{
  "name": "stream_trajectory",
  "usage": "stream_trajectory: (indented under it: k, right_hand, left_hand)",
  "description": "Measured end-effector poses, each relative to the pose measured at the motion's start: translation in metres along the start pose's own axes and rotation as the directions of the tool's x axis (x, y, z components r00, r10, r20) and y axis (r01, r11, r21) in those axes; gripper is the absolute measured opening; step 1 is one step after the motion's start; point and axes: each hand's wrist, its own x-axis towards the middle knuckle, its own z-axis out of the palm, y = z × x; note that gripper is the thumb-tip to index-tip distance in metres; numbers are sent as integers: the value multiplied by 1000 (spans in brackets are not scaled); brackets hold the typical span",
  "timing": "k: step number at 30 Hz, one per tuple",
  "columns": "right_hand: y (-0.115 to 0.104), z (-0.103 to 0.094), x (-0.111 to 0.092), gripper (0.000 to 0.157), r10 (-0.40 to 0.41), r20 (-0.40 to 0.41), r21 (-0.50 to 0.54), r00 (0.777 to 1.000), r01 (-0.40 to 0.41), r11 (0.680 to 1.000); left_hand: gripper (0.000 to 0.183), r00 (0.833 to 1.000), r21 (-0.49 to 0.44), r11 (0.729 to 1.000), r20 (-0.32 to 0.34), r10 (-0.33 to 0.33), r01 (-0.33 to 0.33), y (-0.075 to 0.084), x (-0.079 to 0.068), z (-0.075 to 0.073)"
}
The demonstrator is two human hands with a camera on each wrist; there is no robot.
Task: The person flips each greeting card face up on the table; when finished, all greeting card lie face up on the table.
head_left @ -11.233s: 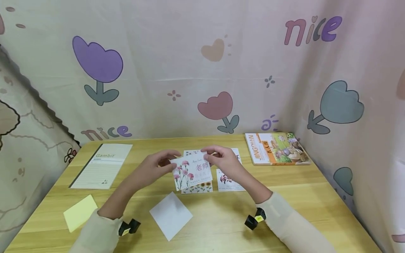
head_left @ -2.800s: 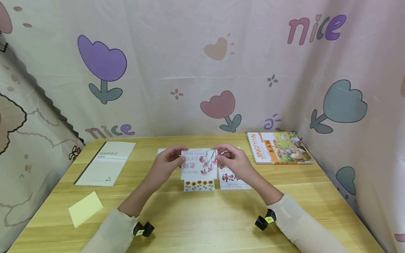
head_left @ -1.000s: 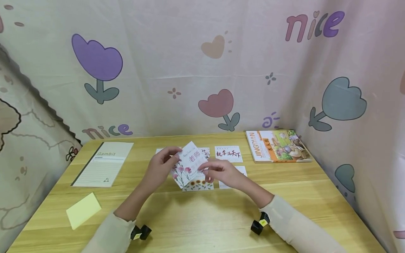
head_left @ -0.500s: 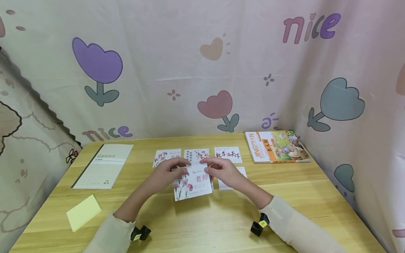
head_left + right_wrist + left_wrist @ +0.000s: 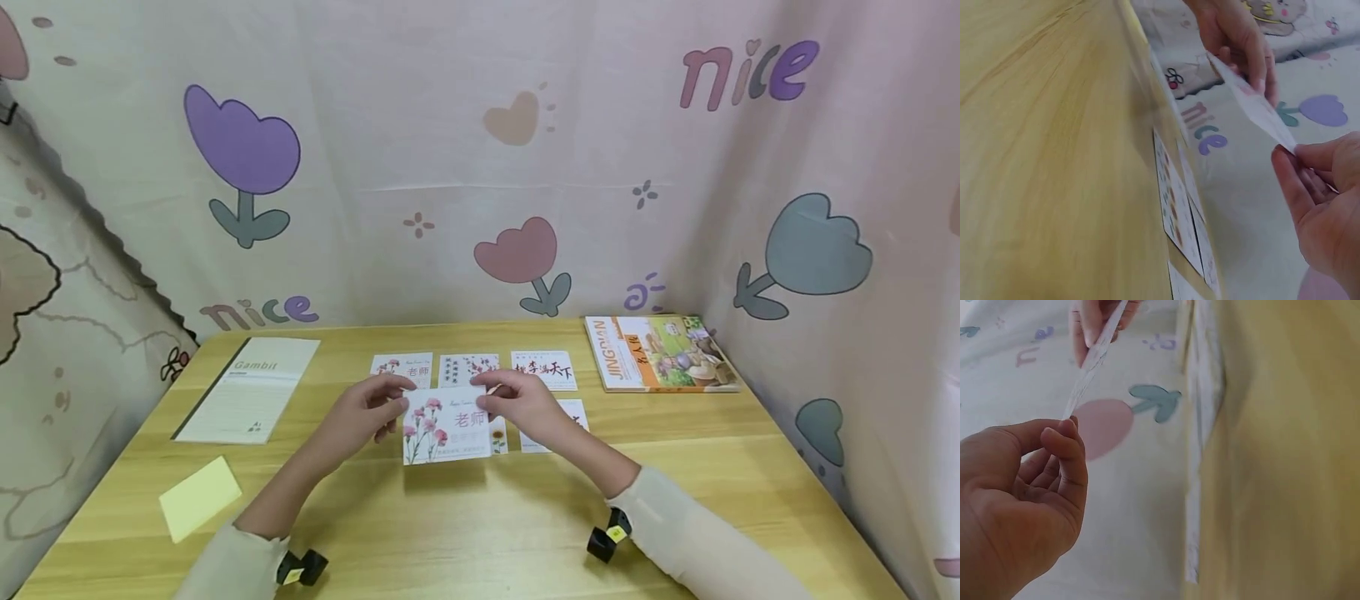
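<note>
Both hands hold up a white greeting card [image 5: 442,437] printed with pink carnations and red Chinese characters. My left hand [image 5: 365,412] pinches its upper left corner between thumb and fingers. At the upper right, my right hand [image 5: 525,406] grips it the same way. In the left wrist view the card [image 5: 1092,369] appears almost edge-on, raised off the table. Behind it lies a sunflower card [image 5: 499,437], mostly covered in the head view; the right wrist view shows more of that sunflower card [image 5: 1175,203].
Beyond the hands lie a carnation card [image 5: 401,365], a blossom card [image 5: 467,371] and a calligraphy card [image 5: 543,367]. Another card [image 5: 573,412] is partly behind the right hand. A Gambit notebook [image 5: 247,392] and yellow paper [image 5: 200,498] are left; a picture book [image 5: 663,354] sits back right.
A plain white square that lay in front is gone from there. The held card, upside down 2.8 seconds ago and slanted a second ago, is now upright and nearly level, with the hands farther apart.
</note>
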Motion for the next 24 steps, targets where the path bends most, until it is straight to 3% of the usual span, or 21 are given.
stream_trajectory:
  k: [6,11,17,20,24]
  right_hand:
    - [-1,29,21,30,37,105,3,994,-37,999]
    - [2,50,41,25,19,131,-129,991,-2,992]
    - [5,66,61,22,-9,172,-304,985,61,951]
    - [8,70,70,23,-2,184,-368,983,71,927]
    - [15,74,78,25,4,191,-458,982,86,885]
  left_hand:
    - [29,997,52,996,-29,-73,74,-21,-12,-23]
    - [30,994,125,987,-52,-96,102,-35,-6,-47]
    - [30,985,159,972,-44,-166,171,-48,3,-65]
    - [28,985,179,969,-30,-168,171,-55,7,-70]
    - [25,991,285,949,-15,-133,131,-63,14,-71]
